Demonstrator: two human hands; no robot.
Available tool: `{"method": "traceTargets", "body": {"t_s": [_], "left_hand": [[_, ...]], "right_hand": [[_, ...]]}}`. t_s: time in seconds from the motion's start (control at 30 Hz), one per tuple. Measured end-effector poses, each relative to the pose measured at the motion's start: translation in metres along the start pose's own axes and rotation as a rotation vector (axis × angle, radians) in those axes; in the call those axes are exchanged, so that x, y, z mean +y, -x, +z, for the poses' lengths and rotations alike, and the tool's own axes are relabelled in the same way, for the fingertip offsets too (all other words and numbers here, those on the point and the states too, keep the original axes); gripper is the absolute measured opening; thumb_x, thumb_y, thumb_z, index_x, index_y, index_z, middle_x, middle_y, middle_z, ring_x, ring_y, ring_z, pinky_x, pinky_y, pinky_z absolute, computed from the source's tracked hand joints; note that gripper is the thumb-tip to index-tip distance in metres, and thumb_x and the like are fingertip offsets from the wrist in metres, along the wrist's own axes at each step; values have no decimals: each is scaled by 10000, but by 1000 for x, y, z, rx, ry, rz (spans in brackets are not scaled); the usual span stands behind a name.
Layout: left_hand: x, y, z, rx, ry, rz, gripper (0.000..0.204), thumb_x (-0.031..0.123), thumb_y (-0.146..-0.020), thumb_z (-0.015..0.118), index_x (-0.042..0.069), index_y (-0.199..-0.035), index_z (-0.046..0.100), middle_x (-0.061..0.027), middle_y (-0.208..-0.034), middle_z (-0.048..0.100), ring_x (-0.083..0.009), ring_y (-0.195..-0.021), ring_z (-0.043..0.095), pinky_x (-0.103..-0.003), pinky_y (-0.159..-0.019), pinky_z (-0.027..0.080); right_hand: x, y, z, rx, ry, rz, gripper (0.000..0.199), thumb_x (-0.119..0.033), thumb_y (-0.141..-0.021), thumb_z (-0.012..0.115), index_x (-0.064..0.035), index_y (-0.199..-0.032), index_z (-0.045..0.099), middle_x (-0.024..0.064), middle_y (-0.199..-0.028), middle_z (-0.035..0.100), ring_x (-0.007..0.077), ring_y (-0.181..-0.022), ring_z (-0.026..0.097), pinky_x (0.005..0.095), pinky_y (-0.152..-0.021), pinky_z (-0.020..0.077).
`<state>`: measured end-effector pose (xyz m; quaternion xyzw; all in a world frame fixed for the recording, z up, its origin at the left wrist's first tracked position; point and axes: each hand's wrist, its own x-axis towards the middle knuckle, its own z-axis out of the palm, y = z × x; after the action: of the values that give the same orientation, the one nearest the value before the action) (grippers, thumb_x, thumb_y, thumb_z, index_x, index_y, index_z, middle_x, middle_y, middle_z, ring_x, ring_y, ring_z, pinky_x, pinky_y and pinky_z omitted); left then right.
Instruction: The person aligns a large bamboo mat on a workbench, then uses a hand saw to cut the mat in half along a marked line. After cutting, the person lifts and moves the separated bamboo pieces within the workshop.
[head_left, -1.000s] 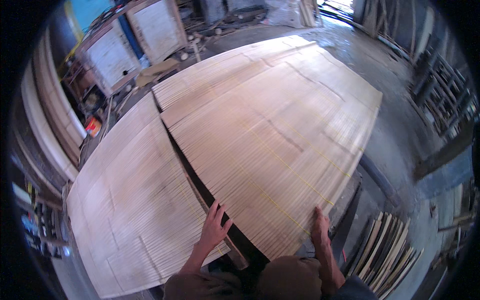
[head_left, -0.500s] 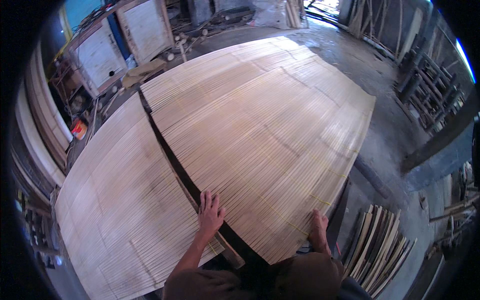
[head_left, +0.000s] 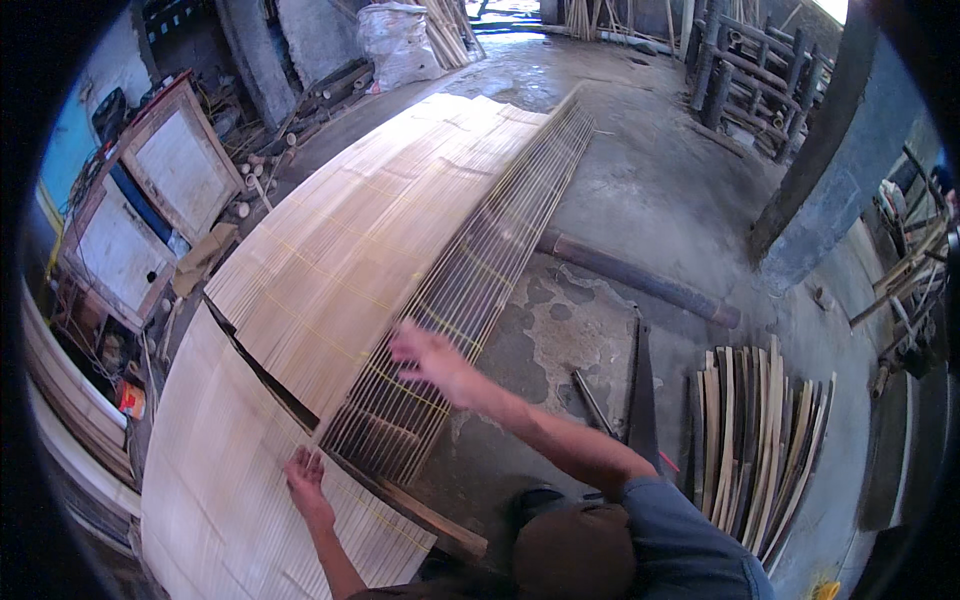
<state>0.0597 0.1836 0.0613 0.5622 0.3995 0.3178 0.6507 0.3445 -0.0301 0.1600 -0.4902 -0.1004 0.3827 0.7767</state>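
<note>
A wide mat of thin pale bamboo-like strips (head_left: pixel 330 250), crossed by yellow cords, stretches away in front of me. Along its right side the strips stand apart as a spaced slat section (head_left: pixel 480 260), with the floor showing between them. My right hand (head_left: pixel 430 362), blurred by motion, is over the boundary between the close strips and the spaced ones, fingers spread. Beside the near end of the dark gap, my left hand (head_left: pixel 307 480) rests at the near mat section (head_left: pixel 230 470) with its fingers apart. A wooden bar (head_left: pixel 440 525) lies under the strips' near ends.
Loose strips (head_left: pixel 755 430) lie in a bundle on the floor at right. Between them and the mat are a saw-like dark blade (head_left: pixel 642 400), a thin metal rod (head_left: pixel 597 402) and a long dark pole (head_left: pixel 640 275). A concrete pillar (head_left: pixel 835 170) stands at far right.
The view has shifted right. My right hand has moved from the mat's near right edge to further up the strips. The right-hand strips, close together before, now stand apart; my left hand has moved down-left.
</note>
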Motion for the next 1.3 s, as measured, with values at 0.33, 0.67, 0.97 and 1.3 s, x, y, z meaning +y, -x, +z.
{"method": "traceTargets", "body": {"t_s": [0.33,0.67,0.97,1.3], "left_hand": [[39,-28,51,-350,-794,178,606,436,-1009,485,-42,-1379,439,-254,-1373,491,-365,-1270,491,-436,-1080,361],[-15,-131,135,-506,-1275,410,725,352,-900,601,-79,-1423,342,-323,-1430,387,-481,-1355,338,-545,-1105,305],[-9,-178,148,-598,-1396,404,385,360,-892,636,-17,-970,624,-241,-905,670,-452,-808,655,-526,-703,527],[122,28,226,-815,-1395,430,159,140,-876,556,51,-763,624,-210,-772,659,-383,-686,674,-481,-585,537]], "right_hand": [[46,121,-95,-284,725,74,447,-378,-1046,478,-1,-1226,636,67,-943,675,143,-843,601,319,-769,507],[-109,212,19,-559,900,-569,273,-188,-958,542,-17,-1161,608,120,-935,631,258,-840,640,389,-756,529],[-65,151,20,-621,1288,-116,425,-293,-977,551,-52,-1326,525,174,-1014,648,374,-900,669,454,-770,559],[-119,228,43,-261,1424,255,323,-259,-944,567,-72,-1208,572,175,-993,650,394,-889,655,500,-727,540]]}}
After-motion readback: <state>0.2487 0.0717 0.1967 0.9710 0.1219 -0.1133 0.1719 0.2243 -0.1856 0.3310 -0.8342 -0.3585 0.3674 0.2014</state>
